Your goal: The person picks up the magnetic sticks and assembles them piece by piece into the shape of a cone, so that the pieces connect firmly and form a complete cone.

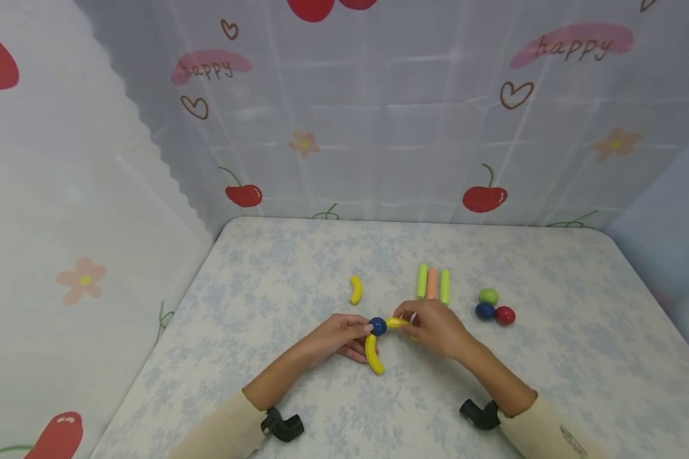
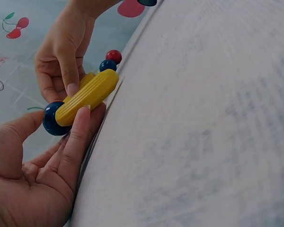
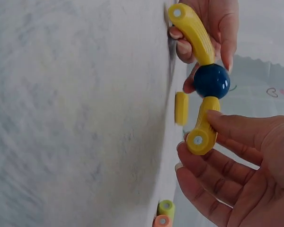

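Note:
My left hand (image 1: 342, 338) pinches a shiny dark blue ball (image 1: 378, 326) between thumb and fingers. Attached to that ball is a curved yellow magnetic rod (image 1: 373, 355), which points toward me and lies along the left fingers in the left wrist view. A second curved yellow rod (image 3: 203, 124) joins the ball's other side. My right hand (image 1: 436, 326) grips this one between thumb and fingertips. Metallic discs show at the free ends of both rods in the right wrist view. Ball and rods form one bent piece held just over the table.
Beyond the hands lies another curved yellow rod (image 1: 356, 290). Two light green straight rods (image 1: 422, 281) flank an orange rod (image 1: 432, 283) behind my right hand. To the right, a green ball (image 1: 488, 296), a blue ball (image 1: 485, 311) and a red ball (image 1: 505, 315) sit together.

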### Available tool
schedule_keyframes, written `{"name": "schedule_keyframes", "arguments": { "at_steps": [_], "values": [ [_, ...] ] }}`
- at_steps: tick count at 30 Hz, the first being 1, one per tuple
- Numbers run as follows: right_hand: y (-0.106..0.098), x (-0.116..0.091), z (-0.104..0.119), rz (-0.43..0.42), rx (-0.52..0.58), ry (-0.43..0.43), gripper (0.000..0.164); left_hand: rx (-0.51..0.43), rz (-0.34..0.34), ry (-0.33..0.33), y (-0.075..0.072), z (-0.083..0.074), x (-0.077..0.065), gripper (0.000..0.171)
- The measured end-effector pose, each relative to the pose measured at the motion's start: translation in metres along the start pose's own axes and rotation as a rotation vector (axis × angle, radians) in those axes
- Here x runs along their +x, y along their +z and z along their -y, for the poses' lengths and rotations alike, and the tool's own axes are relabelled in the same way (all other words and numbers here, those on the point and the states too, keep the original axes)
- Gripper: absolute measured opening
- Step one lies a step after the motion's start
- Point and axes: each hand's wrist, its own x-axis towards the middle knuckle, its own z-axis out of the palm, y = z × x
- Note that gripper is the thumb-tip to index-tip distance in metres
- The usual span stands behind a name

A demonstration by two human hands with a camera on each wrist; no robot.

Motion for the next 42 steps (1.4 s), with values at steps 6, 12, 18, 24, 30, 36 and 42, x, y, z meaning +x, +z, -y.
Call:
{"name": "schedule_keyframes", "arguments": {
  "at_steps": [6,12,18,24,30,36,42],
  "values": [
    [-0.005,0.005,-0.004,0.051,0.016,-0.084,0.015,0.017,-0.009,-0.012,0.001,-0.005,0.005,0.037],
    [-0.005,0.008,-0.011,0.087,0.040,-0.106,0.017,0.122,-0.044,0.041,0.002,-0.008,0.011,0.033],
    [-0.003,0.012,-0.014,0.113,0.048,-0.120,0.015,0.272,-0.090,0.080,0.004,-0.012,0.010,0.024],
    [-0.002,0.015,-0.018,0.122,0.079,-0.145,0.013,0.375,-0.107,0.124,0.006,-0.014,0.006,0.020],
    [0.000,0.015,-0.020,0.124,0.059,-0.126,0.014,0.456,-0.118,0.170,0.005,-0.010,0.007,0.019],
    [-0.010,0.006,-0.020,0.075,0.022,-0.098,0.016,0.473,-0.111,0.190,0.003,-0.008,0.007,0.019],
    [-0.034,-0.016,-0.017,0.007,-0.040,-0.044,0.019,0.470,-0.109,0.179,0.002,-0.006,0.006,0.021]
  ]
}}
